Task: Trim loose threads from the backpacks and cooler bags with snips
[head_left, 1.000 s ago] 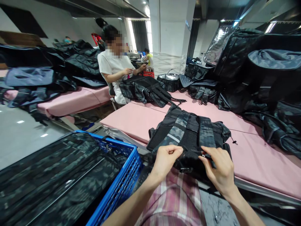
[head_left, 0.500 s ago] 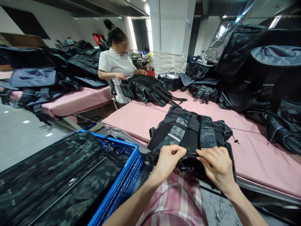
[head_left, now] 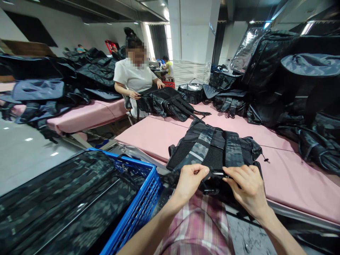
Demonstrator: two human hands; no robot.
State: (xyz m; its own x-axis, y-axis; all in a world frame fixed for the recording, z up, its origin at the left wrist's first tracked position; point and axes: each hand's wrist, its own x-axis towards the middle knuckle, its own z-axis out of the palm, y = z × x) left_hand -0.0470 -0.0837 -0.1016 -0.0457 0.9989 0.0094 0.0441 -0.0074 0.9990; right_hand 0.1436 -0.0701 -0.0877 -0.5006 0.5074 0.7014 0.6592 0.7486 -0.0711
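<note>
A dark camouflage backpack (head_left: 234, 150) lies on the pink-covered table in front of me, its padded shoulder straps and mesh back facing up. At its near edge my left hand (head_left: 191, 180) pinches a thin black strap (head_left: 218, 173), thumb against the fingers. My right hand (head_left: 247, 187) grips the same strap a short way to the right. Between the two hands the strap is stretched roughly level and catches a pale glint. A dark buckle-like piece (head_left: 211, 191) hangs just below it. The fingertips hide the parts of the strap they hold.
To my left a blue plastic crate (head_left: 151, 177) holds dark camouflage bags. Across the pink table (head_left: 148, 136) a co-worker (head_left: 135, 76) in a white shirt handles another backpack (head_left: 170, 101). Bags are piled along the right side (head_left: 268, 74) and on a second table at left (head_left: 87, 113).
My hands keep nearly the same place; the strap between them has turned slightly and shows a brighter strip. The co-worker's head has turned and their hands have shifted on their backpack.
</note>
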